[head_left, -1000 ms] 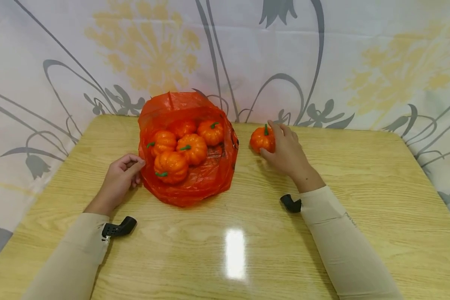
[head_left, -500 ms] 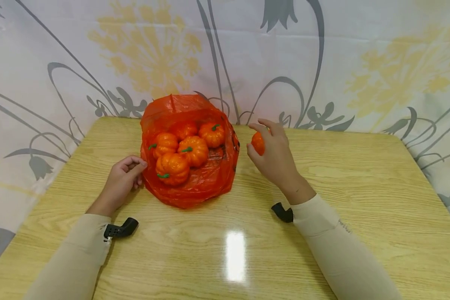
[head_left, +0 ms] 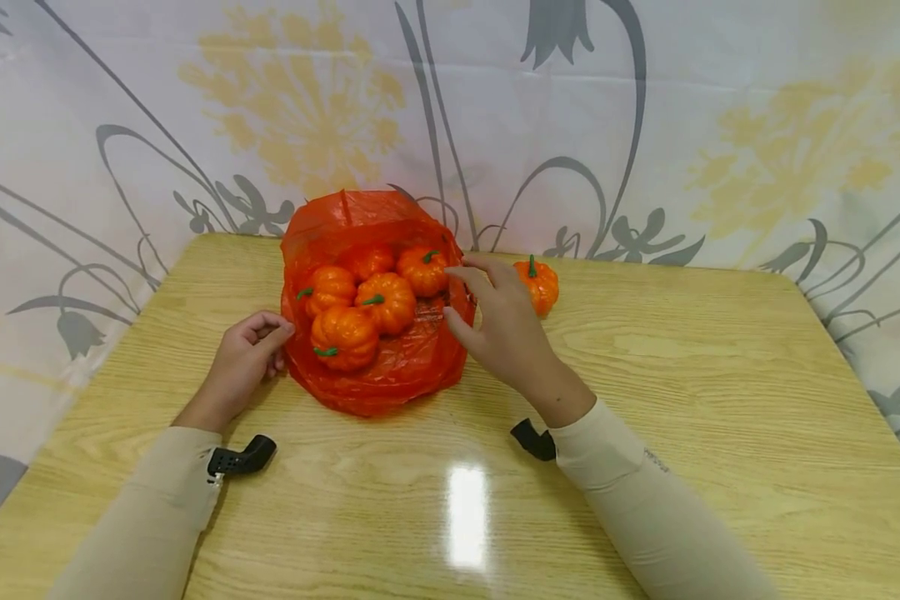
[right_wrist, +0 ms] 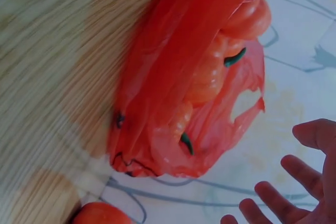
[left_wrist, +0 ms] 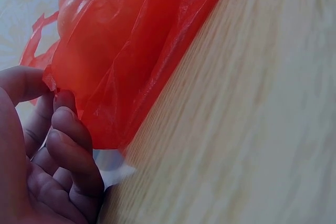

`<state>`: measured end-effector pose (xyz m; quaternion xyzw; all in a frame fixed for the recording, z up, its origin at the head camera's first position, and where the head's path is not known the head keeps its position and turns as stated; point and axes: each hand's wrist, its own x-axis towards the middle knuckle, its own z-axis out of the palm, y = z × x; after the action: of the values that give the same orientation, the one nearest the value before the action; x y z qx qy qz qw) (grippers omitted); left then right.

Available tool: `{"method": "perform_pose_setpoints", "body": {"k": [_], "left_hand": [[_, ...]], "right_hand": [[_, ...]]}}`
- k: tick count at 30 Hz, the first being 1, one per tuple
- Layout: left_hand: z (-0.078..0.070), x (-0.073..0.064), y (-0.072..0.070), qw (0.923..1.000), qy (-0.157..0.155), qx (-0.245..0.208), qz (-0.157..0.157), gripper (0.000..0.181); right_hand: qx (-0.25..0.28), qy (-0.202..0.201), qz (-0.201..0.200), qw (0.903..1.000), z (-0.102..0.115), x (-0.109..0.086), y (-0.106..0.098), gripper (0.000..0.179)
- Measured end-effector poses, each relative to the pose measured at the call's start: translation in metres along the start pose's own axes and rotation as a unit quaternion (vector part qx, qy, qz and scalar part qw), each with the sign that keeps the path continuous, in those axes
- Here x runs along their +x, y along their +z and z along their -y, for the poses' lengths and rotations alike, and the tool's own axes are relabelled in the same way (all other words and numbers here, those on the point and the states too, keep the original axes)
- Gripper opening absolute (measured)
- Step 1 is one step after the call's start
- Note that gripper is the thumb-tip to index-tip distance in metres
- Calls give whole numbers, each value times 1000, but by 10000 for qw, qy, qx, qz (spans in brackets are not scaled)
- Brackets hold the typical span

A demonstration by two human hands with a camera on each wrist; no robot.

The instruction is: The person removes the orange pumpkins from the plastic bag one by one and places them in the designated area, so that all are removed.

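A red plastic bag (head_left: 378, 392) lies with its mouth spread on the wooden table, holding several small orange pumpkins (head_left: 386, 304) with green stems. My left hand (head_left: 242, 360) pinches the bag's left rim between thumb and forefinger, as the left wrist view shows with the pinched plastic (left_wrist: 50, 80). Over the bag's right rim hovers my right hand (head_left: 506, 329), fingers spread and holding nothing. In the right wrist view its fingers (right_wrist: 304, 176) are apart from the bag. One more pumpkin (head_left: 543, 287) sits on the table just right of the bag, partly behind the right hand.
The light wooden table (head_left: 690, 375) extends to both sides and toward me. Behind it hangs a white cloth (head_left: 480, 125) with grey and yellow flower prints. Black wrist mounts (head_left: 243, 456) stick out from both sleeves.
My right hand has moved left, from around the lone pumpkin to the bag's right rim. That pumpkin stays on the table, partly uncovered again. The left hand keeps its pinch.
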<state>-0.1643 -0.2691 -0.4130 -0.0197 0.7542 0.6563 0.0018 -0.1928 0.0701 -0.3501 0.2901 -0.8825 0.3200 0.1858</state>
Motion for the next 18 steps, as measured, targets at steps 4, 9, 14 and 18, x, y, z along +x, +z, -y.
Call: {"method": "perform_pose_setpoints", "body": {"k": [4, 9, 14, 18], "left_hand": [[1, -1, -2, 10000, -4, 41, -51, 11], [1, -1, -2, 10000, 2, -87, -49, 8], [2, 0, -1, 10000, 0, -87, -30, 8], [2, 1, -1, 10000, 14, -71, -8, 8]], "right_hand": [[71, 26, 169, 9998, 9, 6, 6, 39], [148, -9, 332, 9993, 20, 12, 16, 40], [136, -5, 573, 9983, 31, 17, 26, 44], [179, 31, 886, 9959, 40, 20, 34, 46]]}}
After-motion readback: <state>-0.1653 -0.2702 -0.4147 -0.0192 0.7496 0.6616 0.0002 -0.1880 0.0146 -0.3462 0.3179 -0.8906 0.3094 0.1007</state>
